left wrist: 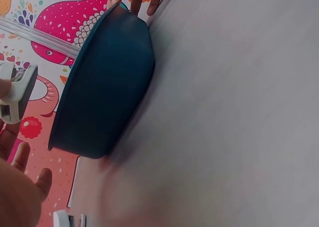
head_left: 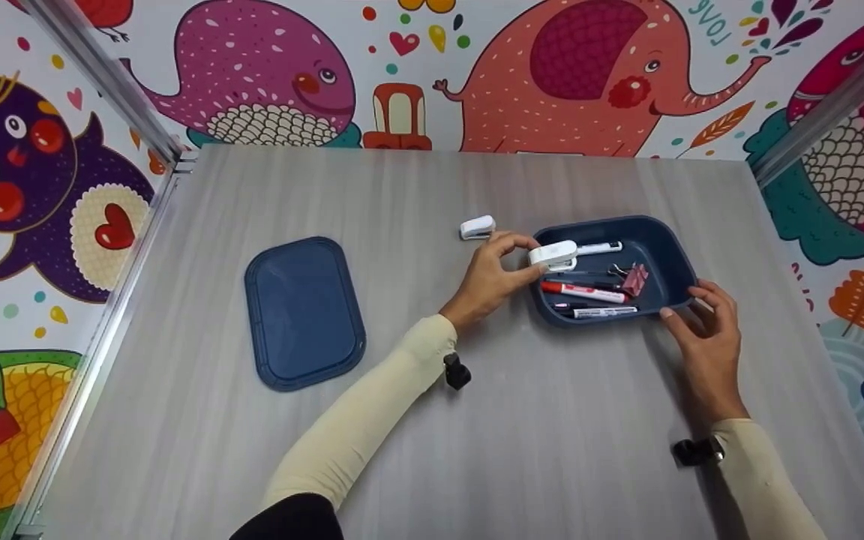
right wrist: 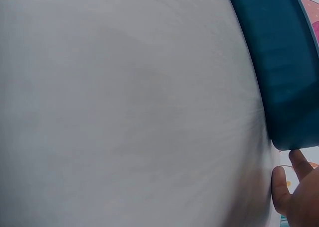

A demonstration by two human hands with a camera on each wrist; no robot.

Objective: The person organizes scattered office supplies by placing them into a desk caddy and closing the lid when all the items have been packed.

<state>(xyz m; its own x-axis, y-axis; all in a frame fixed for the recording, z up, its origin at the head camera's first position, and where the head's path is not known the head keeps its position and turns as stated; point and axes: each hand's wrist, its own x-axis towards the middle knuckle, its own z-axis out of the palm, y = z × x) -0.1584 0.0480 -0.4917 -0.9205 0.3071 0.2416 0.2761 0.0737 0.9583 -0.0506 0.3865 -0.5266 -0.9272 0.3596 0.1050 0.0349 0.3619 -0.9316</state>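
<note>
On the bench (head_left: 522, 435), a navy lid (head_left: 304, 313) is laid flat, at nine o'clock from the navy box (head_left: 668, 262) and well apart from it. Toward ten o'clock from the box, a small white stapler (head_left: 477, 227) is seen resting on the bench. A larger white stapler (head_left: 554, 255) is pinched in the left hand (head_left: 486, 281); its grip is closed between thumb and fingers, and the stapler is held over the nine o'clock end of the box. Inside the box, a red marker (head_left: 586, 292) is seen at seven o'clock, a white-barrelled marker (head_left: 601, 312) at six, a white pen (head_left: 599, 248) at eleven and a pink binder clip (head_left: 634, 280) at four. The box's four o'clock corner is held by the right hand (head_left: 709, 352), its grip curved loosely about that corner, with thumb and fingers spread apart.
</note>
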